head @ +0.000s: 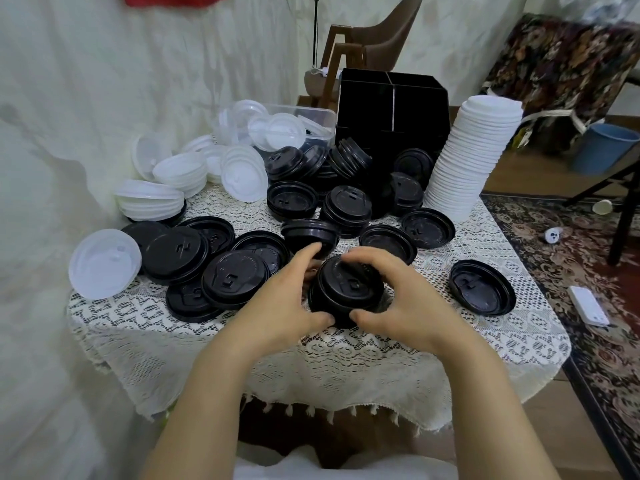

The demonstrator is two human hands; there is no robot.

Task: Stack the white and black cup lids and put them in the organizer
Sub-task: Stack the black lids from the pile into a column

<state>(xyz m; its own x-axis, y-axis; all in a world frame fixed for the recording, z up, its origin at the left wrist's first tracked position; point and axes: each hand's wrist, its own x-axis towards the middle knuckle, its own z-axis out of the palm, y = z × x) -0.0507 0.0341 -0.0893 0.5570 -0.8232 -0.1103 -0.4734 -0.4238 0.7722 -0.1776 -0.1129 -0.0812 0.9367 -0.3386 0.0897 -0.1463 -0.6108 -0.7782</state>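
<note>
Both hands clamped on short stack of black lids (346,289) above lace-covered table (433,348): left hand (287,303), right hand (405,299). Black organizer (391,109) behind, tall white lid stack (474,157) beside it.

Left hand (284,299) and right hand (401,299) grip a black lid stack (346,289).
</note>
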